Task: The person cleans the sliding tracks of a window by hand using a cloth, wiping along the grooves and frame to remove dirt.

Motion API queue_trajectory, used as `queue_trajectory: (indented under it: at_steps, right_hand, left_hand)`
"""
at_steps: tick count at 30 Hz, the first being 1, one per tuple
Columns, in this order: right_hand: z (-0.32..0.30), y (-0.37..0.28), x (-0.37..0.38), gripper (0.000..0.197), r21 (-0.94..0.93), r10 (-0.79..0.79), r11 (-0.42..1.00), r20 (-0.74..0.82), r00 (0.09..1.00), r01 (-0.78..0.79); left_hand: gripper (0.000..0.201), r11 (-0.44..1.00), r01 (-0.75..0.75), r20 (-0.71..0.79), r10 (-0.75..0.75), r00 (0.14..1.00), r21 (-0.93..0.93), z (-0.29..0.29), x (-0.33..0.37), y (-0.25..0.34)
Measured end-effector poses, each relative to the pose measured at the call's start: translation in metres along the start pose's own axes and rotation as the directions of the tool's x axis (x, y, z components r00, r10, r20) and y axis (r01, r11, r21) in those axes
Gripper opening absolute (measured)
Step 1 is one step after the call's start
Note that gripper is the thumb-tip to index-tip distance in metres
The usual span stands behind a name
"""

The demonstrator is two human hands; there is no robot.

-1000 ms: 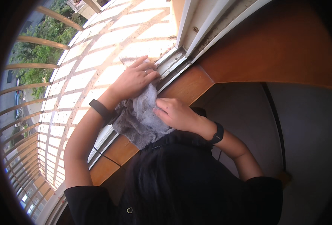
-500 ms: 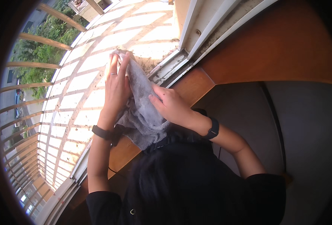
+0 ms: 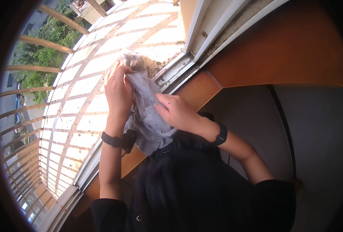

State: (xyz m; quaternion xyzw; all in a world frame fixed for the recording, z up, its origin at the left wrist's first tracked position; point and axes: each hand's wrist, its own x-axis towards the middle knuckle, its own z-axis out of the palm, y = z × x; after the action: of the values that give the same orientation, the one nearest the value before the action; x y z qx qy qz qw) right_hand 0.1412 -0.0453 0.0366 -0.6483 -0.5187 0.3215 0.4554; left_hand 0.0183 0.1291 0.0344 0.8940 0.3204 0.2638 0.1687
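Observation:
A grey cloth (image 3: 150,112) hangs bunched between my two hands, over the window track and the wooden sill. My left hand (image 3: 118,91) grips its upper part, with the fingers bent over the edge. Dark smudges show on the cloth's far end, just beyond my left fingertips. My right hand (image 3: 177,110) pinches the right side of the cloth between thumb and fingers. The lower end of the cloth drapes down against my dark clothing. Each wrist wears a black band.
Ahead and left lies a sunlit, dirt-specked outer ledge (image 3: 90,81), bordered by a row of railing bars (image 3: 32,89). A white window frame with grimy tracks (image 3: 175,71) crosses diagonally. To the right is a brown wooden sill (image 3: 279,50) above a dark grey floor area.
My left hand has drawn back slightly toward me and its fingers have curled more. The cloth's smudged far end now shows past them. My right hand has barely moved.

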Motion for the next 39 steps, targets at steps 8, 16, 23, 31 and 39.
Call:
queue_trajectory:
  at_steps: [8, 16, 23, 31, 39]
  right_hand:
    - [0.000, -0.003, -0.005, 0.024, 0.017, -0.043, 0.999, -0.046, 0.998, 0.043]
    - [0.003, -0.002, -0.007, 0.029, -0.120, -0.102, 0.988, -0.075, 0.992, 0.093]
    - [0.002, -0.001, -0.005, 0.031, -0.058, -0.097, 0.994, -0.076, 0.992, 0.093]
    - [0.012, -0.037, 0.005, 0.040, 0.067, -0.362, 0.931, 0.049, 0.931, 0.358]
    - [0.058, -0.103, 0.033, 0.041, 0.311, -0.451, 0.854, 0.041, 0.892, 0.417]
  left_hand:
    - [0.018, 0.999, 0.018, -0.143, -0.025, 0.989, -0.047, -0.009, -0.003, 0.009]
    - [0.014, 0.998, -0.039, -0.114, 0.046, 0.992, 0.057, -0.017, 0.005, 0.016]
    - [0.016, 0.999, 0.045, -0.141, -0.046, 0.989, -0.011, -0.028, -0.001, 0.020]
    - [0.015, 0.943, -0.029, -0.518, -0.155, 0.841, -0.330, -0.067, -0.032, 0.018]
    - [0.014, 0.977, 0.071, -0.642, -0.187, 0.743, -0.202, -0.169, -0.027, -0.012]
